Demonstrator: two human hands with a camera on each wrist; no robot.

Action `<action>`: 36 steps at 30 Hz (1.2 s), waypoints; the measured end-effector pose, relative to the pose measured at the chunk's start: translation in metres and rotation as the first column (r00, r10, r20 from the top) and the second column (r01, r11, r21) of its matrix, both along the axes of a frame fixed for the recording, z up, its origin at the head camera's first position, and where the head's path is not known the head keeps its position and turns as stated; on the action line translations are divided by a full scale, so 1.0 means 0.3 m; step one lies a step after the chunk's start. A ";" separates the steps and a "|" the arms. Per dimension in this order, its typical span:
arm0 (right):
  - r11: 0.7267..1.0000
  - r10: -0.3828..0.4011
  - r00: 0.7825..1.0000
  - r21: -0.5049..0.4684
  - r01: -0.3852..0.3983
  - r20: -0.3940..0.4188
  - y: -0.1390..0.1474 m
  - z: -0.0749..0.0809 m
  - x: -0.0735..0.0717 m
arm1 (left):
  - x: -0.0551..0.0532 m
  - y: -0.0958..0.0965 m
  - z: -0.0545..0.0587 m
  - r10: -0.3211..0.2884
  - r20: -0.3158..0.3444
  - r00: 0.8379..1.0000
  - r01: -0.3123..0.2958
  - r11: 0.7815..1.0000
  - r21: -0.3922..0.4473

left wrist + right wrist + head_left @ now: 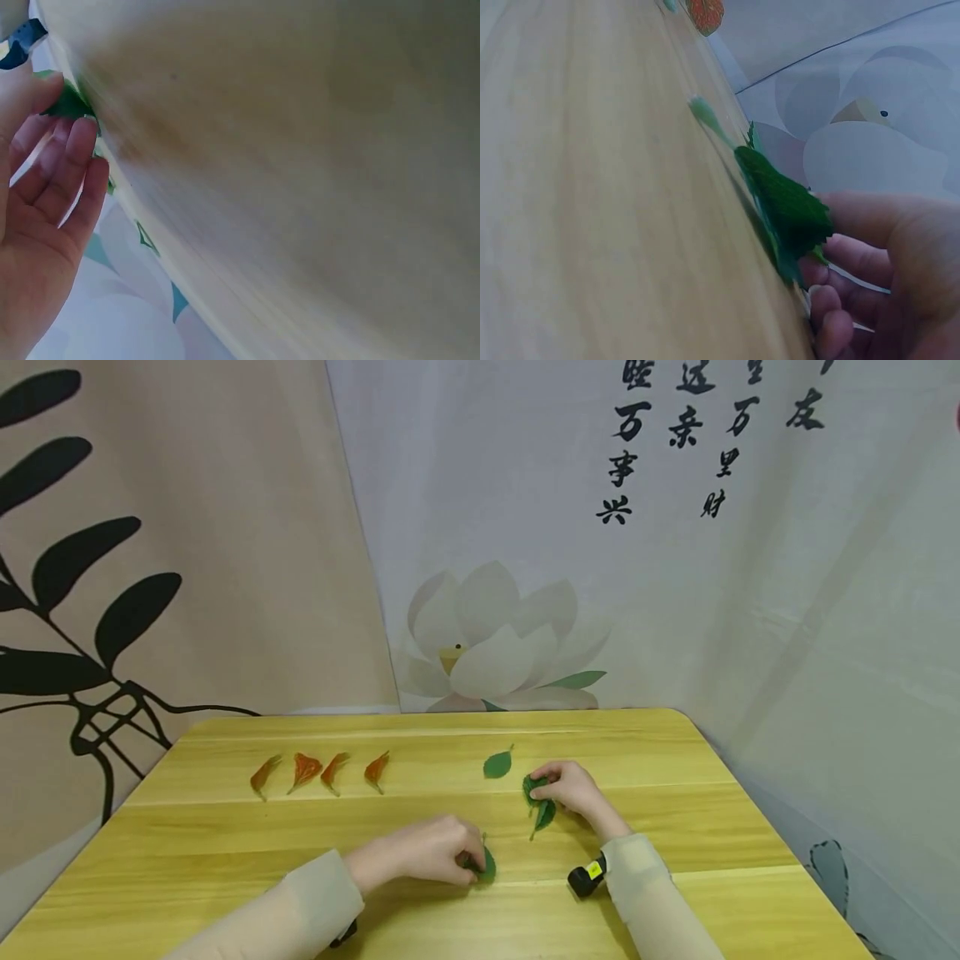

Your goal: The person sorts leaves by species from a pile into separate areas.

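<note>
My left hand (427,852) is low over the table near its middle and pinches a green leaf (487,866) between thumb and fingers. That leaf (69,101) also shows at the fingertips in the left wrist view. Further right, my right hand (572,789) pinches another green leaf (532,787) at its edge. Just below these fingers lies a toothed green leaf (545,815), its stalk pointing toward me. In the right wrist view, a large green leaf (784,202) partly hides the fingertips. Farther back, a single green leaf (497,765) lies flat.
Several orange-red petal-like pieces (305,770) lie in a row at the back left of the wooden table (225,852). A printed cloth (525,527) hangs right behind the table's far edge. A black device (585,878) sits at the right wrist.
</note>
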State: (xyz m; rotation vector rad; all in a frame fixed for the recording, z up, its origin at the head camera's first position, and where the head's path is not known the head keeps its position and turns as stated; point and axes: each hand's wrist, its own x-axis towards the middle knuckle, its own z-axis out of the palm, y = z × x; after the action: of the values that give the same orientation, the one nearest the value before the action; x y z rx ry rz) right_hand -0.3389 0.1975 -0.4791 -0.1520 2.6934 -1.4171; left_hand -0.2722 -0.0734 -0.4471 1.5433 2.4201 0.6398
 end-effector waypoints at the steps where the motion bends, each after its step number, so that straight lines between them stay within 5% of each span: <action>1: 1.000 -0.001 1.000 0.001 0.001 0.001 -0.001 0.000 0.000 | 0.000 -0.001 0.002 0.003 0.002 1.000 -0.003 1.000 0.014; 11: 1.000 -0.003 1.000 0.007 0.003 0.019 -0.014 0.014 0.010 | -0.034 -0.018 0.062 0.093 -0.016 0.996 -0.087 0.969 0.230; 15: 1.000 -0.009 1.000 0.015 0.009 0.021 -0.017 0.020 0.015 | -0.044 -0.034 0.087 0.142 0.049 0.989 -0.150 0.944 0.294; 21: 1.000 -0.003 1.000 0.027 0.003 0.015 -0.014 0.015 0.015 | -0.046 -0.070 0.105 0.226 0.197 0.954 -0.278 0.911 0.304; 36: 0.999 -0.026 1.000 0.025 0.026 0.008 -0.004 0.008 0.011 | -0.048 -0.152 0.094 0.289 0.396 0.872 -0.416 0.864 0.284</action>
State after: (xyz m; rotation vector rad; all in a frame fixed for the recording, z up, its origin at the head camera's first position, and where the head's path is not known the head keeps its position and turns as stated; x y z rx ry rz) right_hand -0.3356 0.1963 -0.4766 -0.1095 2.7143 -1.3875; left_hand -0.2866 -0.1188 -0.4189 0.9606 2.4162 1.3723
